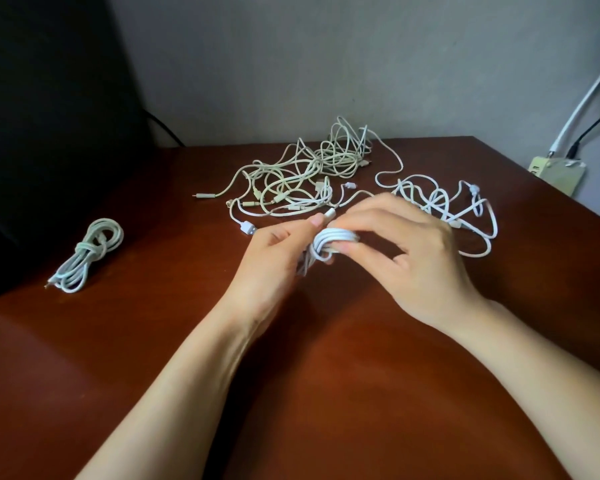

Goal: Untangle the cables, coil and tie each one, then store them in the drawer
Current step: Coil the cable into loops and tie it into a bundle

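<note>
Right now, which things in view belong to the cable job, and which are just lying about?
Job: coil, held by left hand and right hand; tied coil; beige tangle; white tangle.
Lying about: power strip; wall cables; dark object at left.

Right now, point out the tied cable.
The coil at far left, knotted round its middle; the held one isn't tied yet, the rest lie tangled.
</note>
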### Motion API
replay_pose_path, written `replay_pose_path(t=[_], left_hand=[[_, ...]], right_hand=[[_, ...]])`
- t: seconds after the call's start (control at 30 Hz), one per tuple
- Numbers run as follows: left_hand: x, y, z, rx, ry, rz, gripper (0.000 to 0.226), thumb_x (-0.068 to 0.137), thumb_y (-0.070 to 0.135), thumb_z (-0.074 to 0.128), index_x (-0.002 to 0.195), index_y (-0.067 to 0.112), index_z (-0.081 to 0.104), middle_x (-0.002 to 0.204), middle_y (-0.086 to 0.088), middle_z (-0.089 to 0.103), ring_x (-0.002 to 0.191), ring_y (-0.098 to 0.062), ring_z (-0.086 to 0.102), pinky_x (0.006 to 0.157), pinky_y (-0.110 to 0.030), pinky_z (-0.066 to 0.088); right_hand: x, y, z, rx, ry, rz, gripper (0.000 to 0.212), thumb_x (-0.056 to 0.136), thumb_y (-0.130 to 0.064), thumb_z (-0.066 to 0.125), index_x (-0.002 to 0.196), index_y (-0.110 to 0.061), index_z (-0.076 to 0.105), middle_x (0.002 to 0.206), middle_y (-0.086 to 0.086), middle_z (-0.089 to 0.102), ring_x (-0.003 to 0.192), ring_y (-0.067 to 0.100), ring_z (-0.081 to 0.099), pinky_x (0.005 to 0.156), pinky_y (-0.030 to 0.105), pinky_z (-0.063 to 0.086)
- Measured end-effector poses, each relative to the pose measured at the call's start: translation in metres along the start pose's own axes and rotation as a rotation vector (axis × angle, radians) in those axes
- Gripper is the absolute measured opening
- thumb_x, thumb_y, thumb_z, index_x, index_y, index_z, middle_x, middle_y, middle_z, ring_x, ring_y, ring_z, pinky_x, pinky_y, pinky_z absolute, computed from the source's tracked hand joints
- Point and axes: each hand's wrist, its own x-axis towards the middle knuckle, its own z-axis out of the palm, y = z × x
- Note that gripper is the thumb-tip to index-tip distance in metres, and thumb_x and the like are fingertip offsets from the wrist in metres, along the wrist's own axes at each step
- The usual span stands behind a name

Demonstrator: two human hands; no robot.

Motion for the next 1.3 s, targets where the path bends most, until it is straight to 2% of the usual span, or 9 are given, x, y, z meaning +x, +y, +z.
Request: replay_pose_path(t=[0.13, 0.23, 0.33, 0.53, 0.67, 0.83, 1.0, 1.1, 1.3], left_hand=[[0.000, 0.001, 0.001, 0.064, -0.006, 0.003, 0.038, 0.088, 0.035, 0.055, 0.070, 0.004, 0.069, 0.088, -0.043, 0.054, 0.086, -0.029, 0.044, 0.077, -0.043, 0.029], [0.000, 0.001, 0.003, 0.096, -0.018, -0.014, 0.037, 0.098, 0.028, 0.049, 0.069, 0.016, 0.070, 0.069, -0.022, 0.060, 0.064, -0.021, 0.043, 0.062, -0.032, 0.029], [-0.001, 0.003, 0.006, 0.114, -0.011, -0.068, 0.038, 0.101, 0.025, 0.042, 0.073, 0.014, 0.065, 0.054, -0.003, 0.053, 0.049, -0.011, 0.030, 0.049, -0.025, 0.020], [0.000, 0.002, 0.005, 0.120, -0.027, -0.134, 0.042, 0.102, 0.026, 0.040, 0.069, 0.012, 0.061, 0.053, -0.003, 0.051, 0.049, -0.013, 0.031, 0.046, -0.022, 0.021], [-0.001, -0.001, 0.008, 0.122, 0.019, -0.158, 0.043, 0.101, 0.028, 0.043, 0.068, 0.010, 0.065, 0.054, -0.004, 0.053, 0.050, -0.012, 0.032, 0.048, -0.022, 0.023], [0.000, -0.006, 0.008, 0.102, 0.160, -0.067, 0.047, 0.095, 0.032, 0.055, 0.081, -0.013, 0.062, 0.066, -0.016, 0.050, 0.057, -0.016, 0.036, 0.052, -0.023, 0.028], [0.001, -0.005, 0.007, -0.007, 0.189, -0.037, 0.023, 0.093, 0.022, 0.057, 0.079, 0.004, 0.058, 0.056, -0.003, 0.056, 0.053, -0.009, 0.049, 0.046, -0.012, 0.035], [0.001, -0.001, 0.007, -0.052, 0.173, -0.039, 0.023, 0.085, 0.024, 0.062, 0.070, 0.007, 0.058, 0.054, -0.002, 0.057, 0.048, -0.008, 0.048, 0.044, -0.012, 0.035], [0.001, 0.004, 0.003, -0.020, 0.151, -0.034, 0.027, 0.068, 0.036, 0.067, 0.050, 0.016, 0.063, 0.052, -0.004, 0.058, 0.051, -0.013, 0.043, 0.048, -0.017, 0.032]], right_hand=[[0.000, 0.001, 0.003, 0.125, 0.021, 0.183, 0.022, 0.087, -0.019, 0.065, 0.108, -0.024, 0.064, 0.116, 0.003, 0.059, 0.097, 0.004, 0.061, 0.089, 0.015, 0.046], [0.000, 0.001, 0.006, 0.327, -0.004, 0.405, 0.030, 0.087, -0.017, 0.066, 0.113, -0.031, 0.061, 0.115, -0.003, 0.064, 0.101, 0.003, 0.064, 0.085, 0.014, 0.049], [0.002, 0.002, 0.007, 0.418, -0.015, 0.546, 0.029, 0.089, -0.011, 0.065, 0.111, -0.030, 0.061, 0.108, -0.010, 0.068, 0.102, -0.001, 0.064, 0.088, 0.013, 0.047], [0.001, 0.003, 0.007, 0.307, -0.076, 0.570, 0.022, 0.089, -0.011, 0.064, 0.093, -0.032, 0.065, 0.091, -0.012, 0.071, 0.089, 0.001, 0.067, 0.084, 0.018, 0.051], [-0.003, 0.004, 0.010, 0.164, -0.072, 0.567, 0.012, 0.091, -0.017, 0.062, 0.094, -0.027, 0.068, 0.088, -0.010, 0.072, 0.084, 0.008, 0.068, 0.084, 0.035, 0.055], [-0.005, 0.002, 0.010, 0.071, -0.084, 0.516, 0.013, 0.094, -0.020, 0.058, 0.099, -0.015, 0.069, 0.087, -0.005, 0.072, 0.080, 0.009, 0.069, 0.077, 0.040, 0.056], [-0.002, -0.003, 0.007, 0.239, -0.114, 0.549, 0.010, 0.094, -0.016, 0.058, 0.091, -0.022, 0.065, 0.084, -0.008, 0.069, 0.077, 0.008, 0.068, 0.072, 0.031, 0.058], [0.002, -0.006, 0.003, 0.425, -0.106, 0.578, 0.017, 0.092, -0.009, 0.059, 0.086, -0.023, 0.067, 0.079, -0.010, 0.068, 0.073, 0.004, 0.063, 0.062, 0.021, 0.053], [0.009, -0.009, -0.002, 0.636, -0.156, 0.690, 0.013, 0.089, -0.005, 0.060, 0.084, -0.013, 0.069, 0.078, -0.003, 0.065, 0.069, 0.002, 0.057, 0.052, 0.019, 0.047]])
